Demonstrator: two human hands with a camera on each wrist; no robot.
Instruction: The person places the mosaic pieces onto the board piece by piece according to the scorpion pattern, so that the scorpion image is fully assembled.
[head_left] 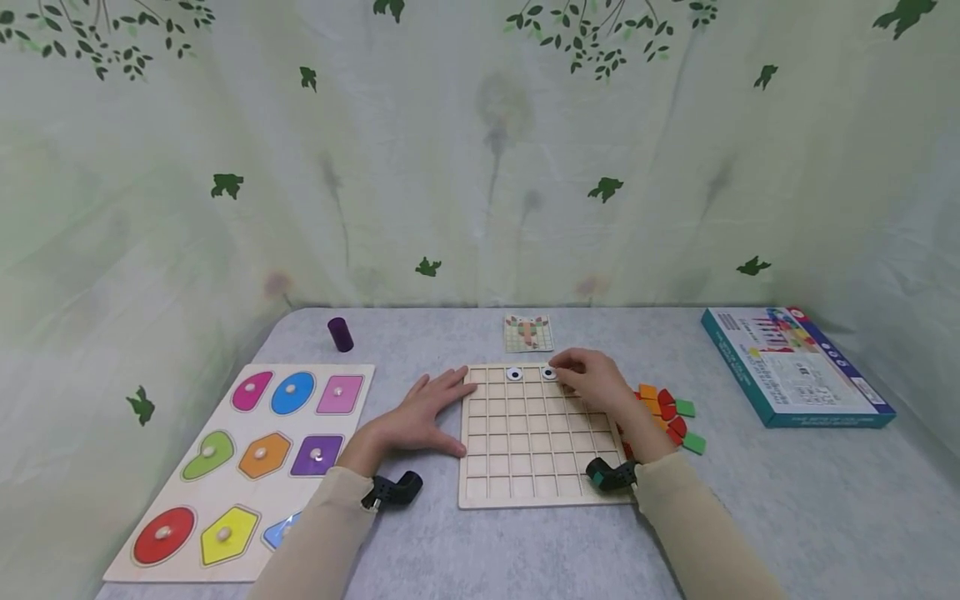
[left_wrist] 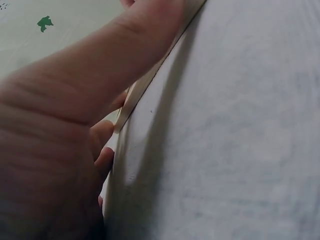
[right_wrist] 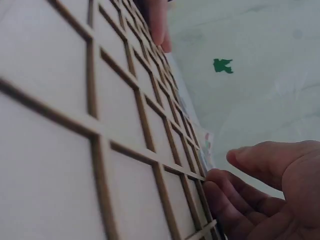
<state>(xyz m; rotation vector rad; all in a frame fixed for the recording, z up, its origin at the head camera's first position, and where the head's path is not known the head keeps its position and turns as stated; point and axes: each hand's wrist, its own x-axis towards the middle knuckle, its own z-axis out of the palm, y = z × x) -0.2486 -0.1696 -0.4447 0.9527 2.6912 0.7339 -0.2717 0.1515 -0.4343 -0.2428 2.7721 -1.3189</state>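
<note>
A wooden grid board (head_left: 521, 467) lies flat on the table, divided into many square cells. Two white eye tiles (head_left: 513, 374) with black pupils sit in its far row. My left hand (head_left: 420, 417) rests along the board's left edge, thumb and fingers spread against it. At the far row, the fingertips of my right hand (head_left: 596, 383) touch the right-hand eye tile (head_left: 549, 373). From the right wrist view, the thumb of the right hand (right_wrist: 270, 190) stands apart from the bent fingers. Red, orange and green pieces (head_left: 686, 407) lie right of the board, partly behind the right forearm.
A pattern card (head_left: 528, 333) lies beyond the board. On the left is a shape puzzle (head_left: 300, 379) with knobbed pieces, partly under the left sleeve, and a dark purple cylinder (head_left: 341, 334) is behind it. A flat box (head_left: 798, 367) lies at the right.
</note>
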